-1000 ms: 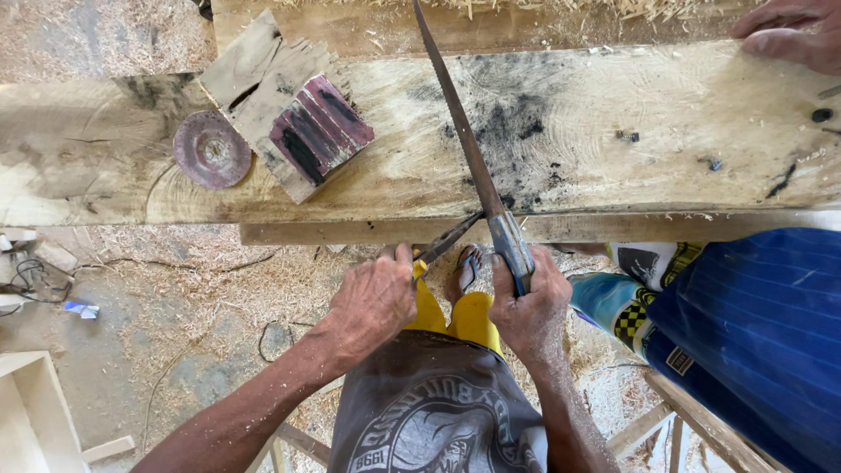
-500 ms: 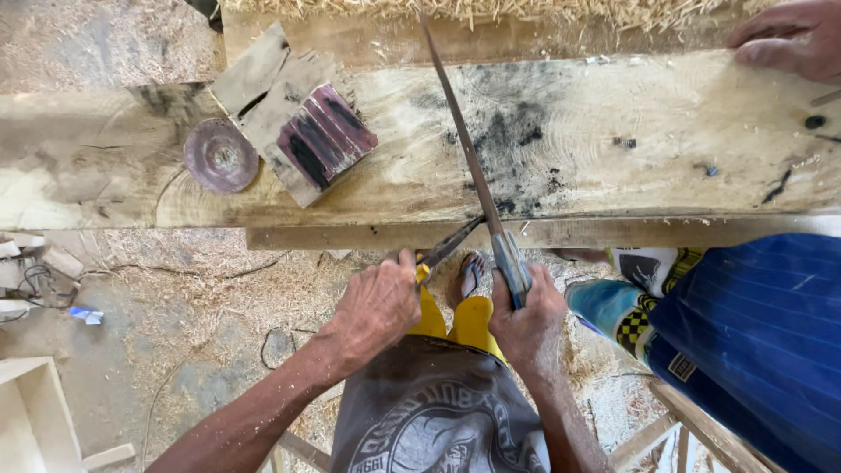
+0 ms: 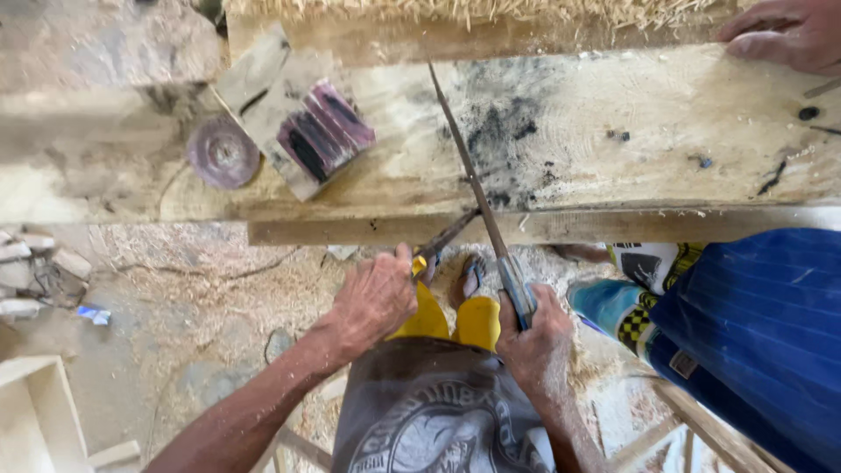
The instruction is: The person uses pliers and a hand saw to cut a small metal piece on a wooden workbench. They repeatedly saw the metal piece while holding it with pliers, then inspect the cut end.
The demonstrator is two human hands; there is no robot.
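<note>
Saw (image 3: 469, 171), long and narrow-bladed, lay slanted across a wide wooden plank (image 3: 613, 131), its blade running from the far middle toward the near edge, its handle past that edge. Far left on the plank: a round purple disc (image 3: 223, 153); just right of it, a wooden block (image 3: 298, 123) with purple and black stripes. Left hand (image 3: 372, 298), clenched around a yellow-ended tool (image 3: 442, 241) whose thin dark shaft reached up to the plank's near edge beside the blade. Right hand (image 3: 530, 337), clenched on the saw handle. Blade rested on the plank face; whether a cut had opened could not be told, and the plank showed in one piece. Right: a second person in blue striped cloth (image 3: 753, 342), one hand (image 3: 784, 35) pressed flat on the plank's far right corner. Sawdust floor (image 3: 175, 289) below.
</note>
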